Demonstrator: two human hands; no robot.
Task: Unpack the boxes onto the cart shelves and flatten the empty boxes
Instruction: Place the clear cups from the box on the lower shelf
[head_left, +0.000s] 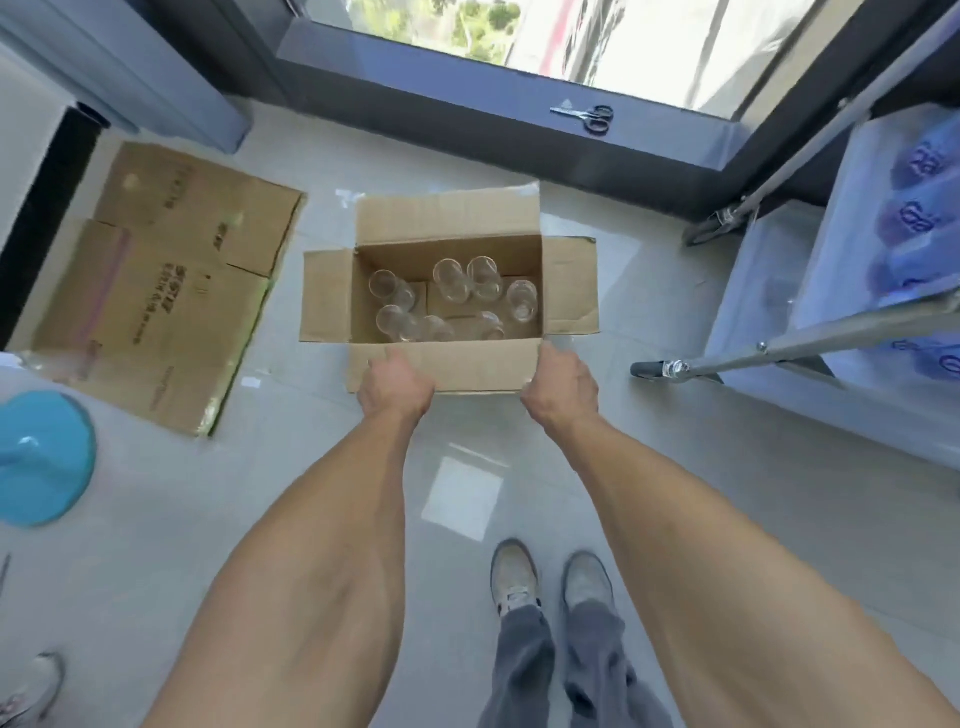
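My left hand (396, 384) lies on the near flap of the open box (448, 291), thumb up toward the fold and fingers curled over the flap's lower edge, so I read it as gripping the cardboard. My right hand (561, 382) is at the flap's right corner, thumb raised beside the box wall; the frame is smeared there, and I cannot tell whether its fingers hold the corner or only press against it.

The box stands on the tiled floor (467, 493) with all four flaps folded outward. Inside are clear glasses (452, 301), roughly eight by my count, some upright and some seemingly tipped, with none lifted out in this view. This box is opened but not unpacked, I judge.

To the left, well apart from it, flattened boxes (156, 286) lie on the floor, so at least that much of the flattening is done. To the right stands the cart (779, 353), its shelves already carrying blue packages (919, 218); the lower shelf looks pale and blurred, and I cannot make out what is on it.

Scissors (584, 117) rest on the window sill (415, 67) beyond the box. What remains, as I see it: glasses to the shelves, then this box flattened.
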